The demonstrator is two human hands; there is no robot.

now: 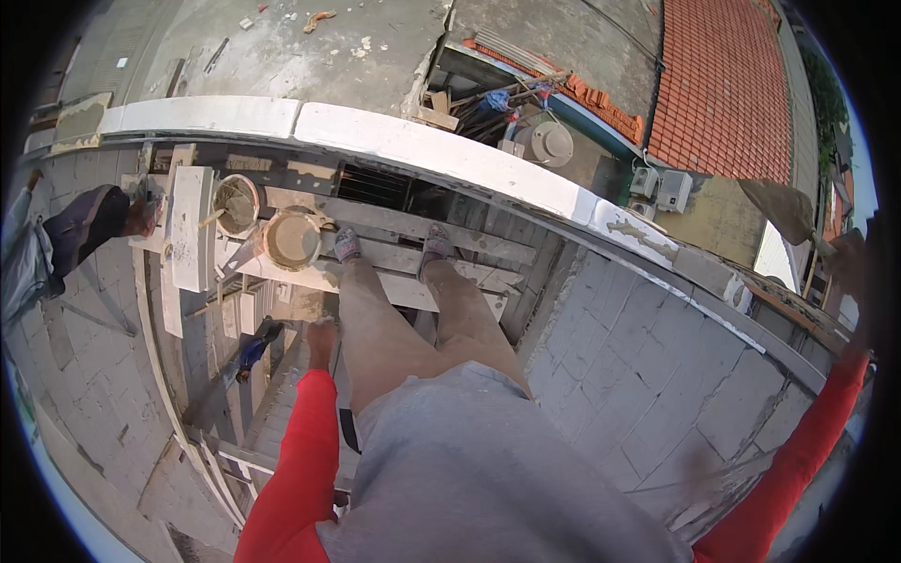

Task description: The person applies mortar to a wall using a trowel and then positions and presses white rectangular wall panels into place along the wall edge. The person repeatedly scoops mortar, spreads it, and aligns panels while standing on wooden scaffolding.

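Observation:
At the far right, my right hand (847, 267) is raised and closed around the handle of a trowel. The flat, mortar-stained trowel blade (781, 210) points left over the wall top and shows no clear load. My left hand (322, 340) hangs beside my left thigh, above the planks; its fingers are too small and foreshortened to make out. Near my left foot stand two mortar-smeared buckets. The nearer bucket (292, 238) holds a pale grey-brown mix, and the other bucket (236, 205) has a stick or handle leaning in it.
I stand on narrow scaffold planks (385, 220) with gaps between them. A long white-topped wall (404, 145) runs ahead, curving right to a block wall (657, 357). Another person (75, 235) is at the left, near pale blocks (192, 228). Someone else (255, 351) shows far below.

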